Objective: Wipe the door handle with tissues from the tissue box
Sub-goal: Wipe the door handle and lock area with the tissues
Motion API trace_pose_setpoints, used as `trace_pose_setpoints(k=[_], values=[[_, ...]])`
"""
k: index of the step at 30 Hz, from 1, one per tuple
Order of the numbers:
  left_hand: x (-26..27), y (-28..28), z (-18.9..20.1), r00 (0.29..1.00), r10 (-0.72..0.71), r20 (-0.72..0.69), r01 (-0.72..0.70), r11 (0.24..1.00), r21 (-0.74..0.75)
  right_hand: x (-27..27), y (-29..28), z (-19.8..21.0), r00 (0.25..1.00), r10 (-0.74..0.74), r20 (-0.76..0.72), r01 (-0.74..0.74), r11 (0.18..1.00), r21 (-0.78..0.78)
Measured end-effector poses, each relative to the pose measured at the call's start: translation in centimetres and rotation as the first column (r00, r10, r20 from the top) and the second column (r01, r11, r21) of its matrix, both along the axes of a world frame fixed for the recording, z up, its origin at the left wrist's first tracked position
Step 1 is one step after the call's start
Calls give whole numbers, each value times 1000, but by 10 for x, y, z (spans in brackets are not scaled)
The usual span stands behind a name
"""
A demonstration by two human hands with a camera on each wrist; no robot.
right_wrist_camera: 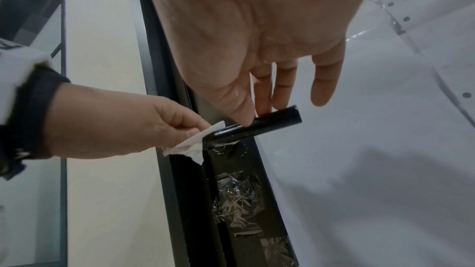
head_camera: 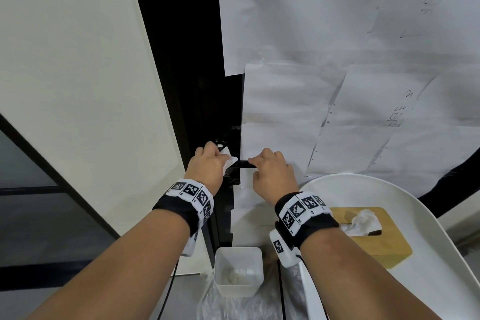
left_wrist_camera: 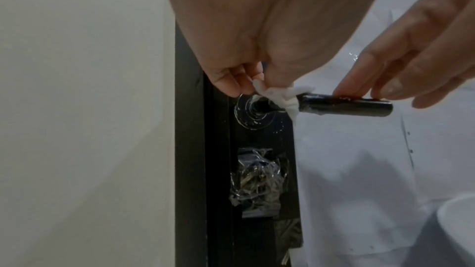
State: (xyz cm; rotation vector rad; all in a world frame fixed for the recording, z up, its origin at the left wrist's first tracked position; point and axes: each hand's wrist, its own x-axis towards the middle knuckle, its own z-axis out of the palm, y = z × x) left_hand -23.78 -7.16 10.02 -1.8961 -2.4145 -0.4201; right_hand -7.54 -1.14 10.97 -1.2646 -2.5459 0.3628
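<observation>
Two hands meet at the black lever door handle (left_wrist_camera: 344, 105), which sits at centre right of the left wrist view and just below the middle of the head view. The left hand (head_camera: 207, 163) pinches a crumpled white tissue (left_wrist_camera: 280, 94) and has it wrapped round the neck of the lever, next to the round rose plate (left_wrist_camera: 246, 113). The right hand (right_wrist_camera: 257, 48) steadies the free end, its thumb and fingers (right_wrist_camera: 264, 96) fairly straight and resting on the bar, not wrapped round it.

The tissue is light, soft and thin, so it will likely tear or shred if dragged hard over an edge; bunched thick between thumb and fingertips, as it is held now, seems the safest hold. The lever is rigid and glossy, probably slick, and may pivot under pressure, so bracing its tip makes sense. White flecks show on the bar and plate, though whether they are dirt or tissue lint is hard to tell.

The wooden tissue box (head_camera: 374, 239), another tissue poking out, sits at lower right of the head view on a white chair seat (head_camera: 441, 280). A small white bin (head_camera: 239, 257) with used tissues stands at bottom centre.
</observation>
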Motion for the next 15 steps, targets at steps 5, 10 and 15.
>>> trace_pose_setpoints(k=[5, 10, 15], values=[[1, 8, 6, 1000, 12, -27, -12, 1000, -3, 0, 0, 1, 1000, -1, 11, 1, 1000, -15], [-3, 8, 1, 983, 89, 159, -101, 992, 72, 2, 0, 2, 1000, 8, 18, -8, 1000, -11], [-4, -4, 2, 923, 141, 358, -275, 893, 357, 1, 0, 1, 1000, 12, 4, -12, 1000, -13]])
